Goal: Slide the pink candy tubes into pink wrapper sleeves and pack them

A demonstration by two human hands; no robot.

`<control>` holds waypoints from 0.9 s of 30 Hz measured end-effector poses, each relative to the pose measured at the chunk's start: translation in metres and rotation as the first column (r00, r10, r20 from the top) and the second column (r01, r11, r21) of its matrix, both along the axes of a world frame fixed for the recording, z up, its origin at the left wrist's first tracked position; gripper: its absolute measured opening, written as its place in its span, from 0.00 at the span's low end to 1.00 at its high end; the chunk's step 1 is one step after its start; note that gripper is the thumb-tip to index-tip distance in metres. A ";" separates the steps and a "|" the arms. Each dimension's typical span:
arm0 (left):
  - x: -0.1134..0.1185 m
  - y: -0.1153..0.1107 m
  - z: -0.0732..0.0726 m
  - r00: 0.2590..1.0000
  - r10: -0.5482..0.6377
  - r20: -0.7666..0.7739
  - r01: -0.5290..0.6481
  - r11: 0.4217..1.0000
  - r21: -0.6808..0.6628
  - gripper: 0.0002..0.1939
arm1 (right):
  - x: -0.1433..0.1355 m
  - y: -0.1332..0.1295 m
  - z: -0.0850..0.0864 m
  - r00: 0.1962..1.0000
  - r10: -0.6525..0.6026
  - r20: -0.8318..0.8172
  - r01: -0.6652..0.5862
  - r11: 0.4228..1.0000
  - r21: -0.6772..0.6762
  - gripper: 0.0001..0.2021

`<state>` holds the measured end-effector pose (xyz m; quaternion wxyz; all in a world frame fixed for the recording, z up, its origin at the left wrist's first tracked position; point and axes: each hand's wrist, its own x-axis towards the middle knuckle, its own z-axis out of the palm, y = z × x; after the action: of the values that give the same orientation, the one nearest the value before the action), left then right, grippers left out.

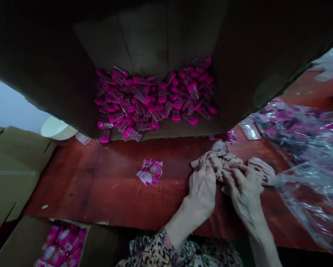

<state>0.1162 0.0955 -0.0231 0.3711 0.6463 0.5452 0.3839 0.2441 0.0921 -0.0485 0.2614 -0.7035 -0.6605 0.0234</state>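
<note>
A crumpled, pale pinkish cloth (220, 163) lies bunched on the red table at the right. My left hand (204, 187) has its fingers closed on the cloth's left part. On the right part, my right hand (243, 185) presses and grips with bent fingers; its fingertips are partly hidden in the folds. Another folded bit of similar cloth (262, 170) sits just beyond my right hand. Left of my hands, a small fanned stack of pink printed cards (151, 172) rests on the table.
A large cardboard box (147, 37) on its side holds many clear-and-pink capped containers (155, 100). At right bulges a clear plastic bag (316, 148) of pink items. Lower left, an open carton (19, 241) holds pink packets (62, 246). A round pale lid-like object (58, 128) stands left.
</note>
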 end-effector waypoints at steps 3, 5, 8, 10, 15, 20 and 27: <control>-0.006 -0.004 -0.005 0.990 -0.029 -0.136 0.034 0.999 0.035 0.15 | -0.007 0.008 0.001 0.987 -0.103 0.124 0.109 0.993 -0.045 0.26; -0.010 -0.003 0.000 0.980 -0.008 -0.197 0.015 0.999 0.034 0.13 | -0.011 0.011 0.003 0.984 -0.114 0.140 0.121 0.991 -0.047 0.26; -0.024 0.002 0.015 0.970 0.054 -0.236 -0.049 0.998 0.027 0.11 | -0.014 0.011 0.004 0.982 -0.118 0.150 0.126 0.991 -0.046 0.28; -0.047 0.001 0.024 0.950 0.152 -0.273 -0.144 0.988 0.049 0.10 | -0.013 0.010 0.003 0.980 -0.124 0.153 0.132 0.990 -0.041 0.28; -0.131 -0.019 0.027 0.758 0.485 -0.436 -0.472 0.869 0.148 0.05 | -0.010 0.011 -0.004 0.974 -0.151 0.167 0.152 0.988 0.003 0.29; -0.157 -0.020 0.013 0.769 0.477 -0.426 -0.490 0.867 0.086 0.05 | -0.010 0.009 -0.007 0.974 -0.141 0.179 0.131 0.989 0.064 0.26; -0.156 -0.010 0.020 0.779 0.441 -0.446 -0.512 0.857 -0.048 0.03 | -0.013 0.005 -0.006 0.982 -0.140 0.128 0.129 0.987 0.094 0.23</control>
<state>-0.0398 0.0857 -0.0028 0.1880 0.5204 0.7878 0.2704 0.2308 0.0975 -0.0546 0.2471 -0.7347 -0.6279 -0.0700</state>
